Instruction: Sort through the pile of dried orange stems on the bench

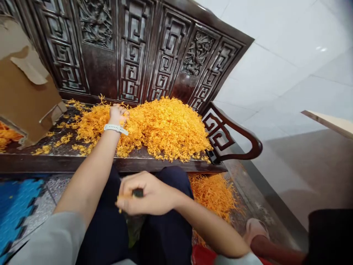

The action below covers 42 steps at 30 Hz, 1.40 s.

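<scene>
A large heap of small orange, branching, plastic-looking pieces (173, 127) covers much of the dark wooden bench seat. My left hand (118, 113), with a white band on its wrist, reaches into the left part of this heap. Its fingers are curled among the pieces, and a bit of orange shows at them. Above my lap, my right hand (146, 193) is closed in a pinch, thumb against fingers. Tiny orange bits stick out at its fingertips; most of what it holds is hidden, and the hand is slightly blurred.
A torn cardboard box (30, 88) stands on the bench's left end, with more orange pieces (9, 134) beside it. Carved back panels (102, 70) rise behind, and an armrest (234, 136) closes the right end. Orange strands (215, 195) lie below. Another person's foot (256, 230) is at right.
</scene>
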Available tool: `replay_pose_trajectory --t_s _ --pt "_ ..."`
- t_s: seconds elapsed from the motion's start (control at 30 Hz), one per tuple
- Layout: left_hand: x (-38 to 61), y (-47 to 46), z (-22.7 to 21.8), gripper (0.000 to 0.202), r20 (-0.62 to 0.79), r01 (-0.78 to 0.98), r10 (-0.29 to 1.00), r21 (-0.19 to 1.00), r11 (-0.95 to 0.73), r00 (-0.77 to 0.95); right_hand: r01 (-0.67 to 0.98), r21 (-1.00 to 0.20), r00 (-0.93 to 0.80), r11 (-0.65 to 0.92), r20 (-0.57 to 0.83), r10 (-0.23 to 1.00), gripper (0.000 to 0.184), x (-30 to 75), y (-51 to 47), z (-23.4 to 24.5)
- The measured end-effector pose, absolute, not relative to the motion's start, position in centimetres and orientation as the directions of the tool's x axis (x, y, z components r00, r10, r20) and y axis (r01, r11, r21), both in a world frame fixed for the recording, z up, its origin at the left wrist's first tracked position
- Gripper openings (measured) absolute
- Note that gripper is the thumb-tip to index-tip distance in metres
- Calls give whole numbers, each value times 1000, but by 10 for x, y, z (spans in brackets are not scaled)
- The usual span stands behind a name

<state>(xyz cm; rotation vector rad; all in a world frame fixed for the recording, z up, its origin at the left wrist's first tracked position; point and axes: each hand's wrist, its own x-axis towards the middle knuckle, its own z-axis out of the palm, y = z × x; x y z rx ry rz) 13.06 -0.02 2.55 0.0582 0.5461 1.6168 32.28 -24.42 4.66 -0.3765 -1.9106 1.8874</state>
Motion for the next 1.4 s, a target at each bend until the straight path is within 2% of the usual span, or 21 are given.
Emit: replay_pose_trajectory --t_s 0.07,0.1,0.17,0.23,0.3,0.37,0.47,0.53,0.63,0.7,0.77,0.83,0.9,0.93,1.0,1.07,1.1,1.17,1.23,1.33,1.4 --pt "137 -4 30 39 -307 -947 939 319 -50 -153 -141 -987 -963 73 154 223 36 338 -231 65" --pt "140 -6 33 40 -306 -955 943 294 -38 -132 -179 -983 -961 38 183 207 37 346 -218 72" --pt "147 -10 38 41 -269 -965 962 263 20 -54 -285 -957 -846 -45 229 481 43 359 -185 81" --pt "152 -12 43 43 -225 -968 974 244 62 6 -348 -937 -506 -35 156 848 46 365 -153 77" --pt "157 -15 46 43 -192 -963 980 251 97 49 -279 -960 -173 35 86 981 46 363 -127 64" --pt "166 -17 49 41 -173 -946 979 287 153 106 -89 -981 17 173 172 985 49 358 -106 47" --pt "184 -19 50 40 -174 -890 958 361 279 229 245 -889 2 388 400 916 42 352 -82 25" --pt "193 -18 50 37 -178 -871 952 388 301 250 376 -829 -59 414 425 903 43 350 -74 15" --pt "193 -7 45 36 -212 -920 974 361 154 80 413 -821 -51 393 410 911 55 340 -94 7" --pt "184 5 37 36 -260 -942 962 335 10 -82 332 -849 -199 411 363 910 54 329 -134 5" --pt "171 18 27 35 -304 -938 929 330 -105 -211 209 -859 -555 467 289 780 53 320 -183 9" --pt "157 27 17 35 -339 -932 906 337 -135 -254 -7 -864 -875 503 248 415 50 321 -218 20" --pt "146 31 11 36 -349 -936 916 345 -73 -200 -192 -899 -947 393 274 165 46 333 -223 35" --pt "144 30 10 37 -343 -936 928 350 -21 -149 -239 -913 -935 332 309 176 46 342 -213 41" --pt "145 23 13 37 -324 -926 945 367 84 -42 -219 -938 -782 268 333 527 58 364 -174 47" --pt "155 11 19 36 -307 -906 950 386 174 52 -149 -972 -431 183 231 872 75 382 -127 42" --pt "162 4 22 35 -303 -894 948 392 218 98 -149 -982 -188 116 143 972 75 387 -106 37" --pt "177 -10 28 34 -290 -870 940 400 288 178 -109 -988 186 110 88 979 69 390 -78 23" --pt "192 -19 33 33 -267 -856 934 398 330 236 15 -986 156 165 166 974 62 382 -69 9" --pt "206 -24 36 34 -264 -849 922 379 369 283 172 -929 -186 329 298 936 49 363 -77 -6" --pt "209 -21 36 35 -272 -866 927 360 346 258 203 -893 -185 400 367 912 49 353 -87 -11"
